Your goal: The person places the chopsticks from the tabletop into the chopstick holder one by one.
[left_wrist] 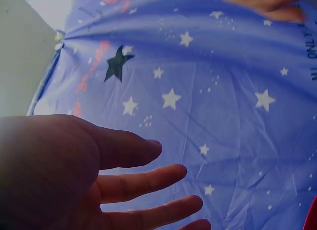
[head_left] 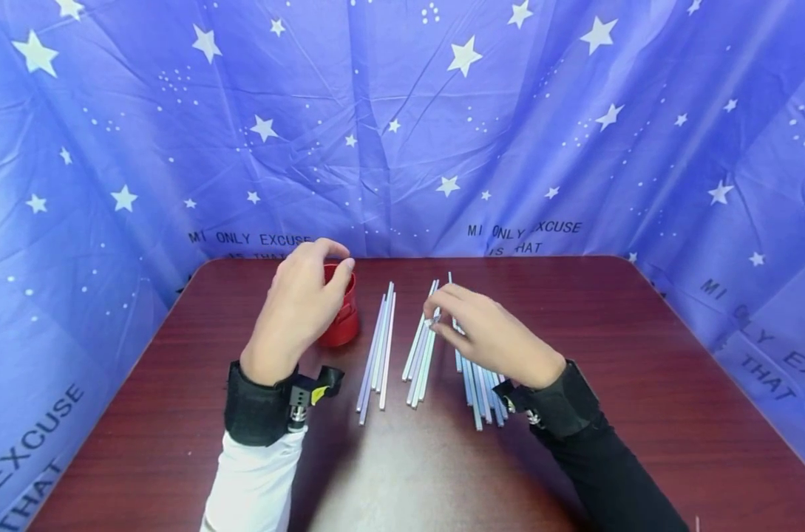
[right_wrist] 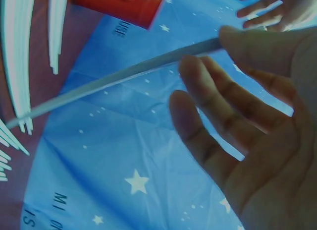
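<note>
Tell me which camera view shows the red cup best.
The head view: the red cup stands upright on the table, with the left hand over its rim. The right wrist view catches only part of its red wall at the top edge; the left wrist view shows a red sliver at most.

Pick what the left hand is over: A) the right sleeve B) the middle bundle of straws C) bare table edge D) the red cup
D: in the head view the left hand arches over the red cup, fingers at its rim, while the right hand pinches a straw.
</note>
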`<state>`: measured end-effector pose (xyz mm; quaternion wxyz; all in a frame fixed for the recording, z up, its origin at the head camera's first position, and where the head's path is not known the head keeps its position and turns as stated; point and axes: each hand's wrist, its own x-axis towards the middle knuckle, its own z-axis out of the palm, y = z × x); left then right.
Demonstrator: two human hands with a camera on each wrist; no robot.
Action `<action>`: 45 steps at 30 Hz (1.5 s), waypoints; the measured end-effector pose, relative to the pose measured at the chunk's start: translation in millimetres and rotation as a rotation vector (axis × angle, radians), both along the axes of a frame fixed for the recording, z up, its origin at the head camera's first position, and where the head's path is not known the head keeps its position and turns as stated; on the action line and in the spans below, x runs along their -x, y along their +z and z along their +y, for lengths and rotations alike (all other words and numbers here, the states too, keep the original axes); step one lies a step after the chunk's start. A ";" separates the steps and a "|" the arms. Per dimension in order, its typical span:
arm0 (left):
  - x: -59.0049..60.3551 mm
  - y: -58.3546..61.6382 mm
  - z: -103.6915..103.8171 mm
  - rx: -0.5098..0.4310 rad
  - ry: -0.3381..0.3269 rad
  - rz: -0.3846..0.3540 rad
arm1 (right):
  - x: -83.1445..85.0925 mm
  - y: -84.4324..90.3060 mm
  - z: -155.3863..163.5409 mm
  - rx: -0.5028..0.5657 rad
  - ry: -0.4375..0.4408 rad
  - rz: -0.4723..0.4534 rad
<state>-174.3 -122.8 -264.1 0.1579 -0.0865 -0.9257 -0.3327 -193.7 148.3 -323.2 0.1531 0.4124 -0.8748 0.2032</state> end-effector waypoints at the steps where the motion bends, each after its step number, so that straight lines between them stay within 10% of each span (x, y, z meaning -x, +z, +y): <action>1: 0.2 -0.9 2.7 0.003 -0.012 0.008 | -0.5 2.7 1.2 0.018 -0.014 0.018; 19: -5.5 -11.3 51.5 0.129 -0.494 0.112 | -19.2 26.2 -0.1 0.329 0.033 0.296; 30: -10.6 -13.7 61.1 0.179 -0.434 0.400 | -22.2 31.2 2.8 0.410 0.073 0.338; 45: -8.1 -5.4 41.7 -0.008 -0.390 0.512 | -16.6 25.0 3.2 0.321 0.035 0.283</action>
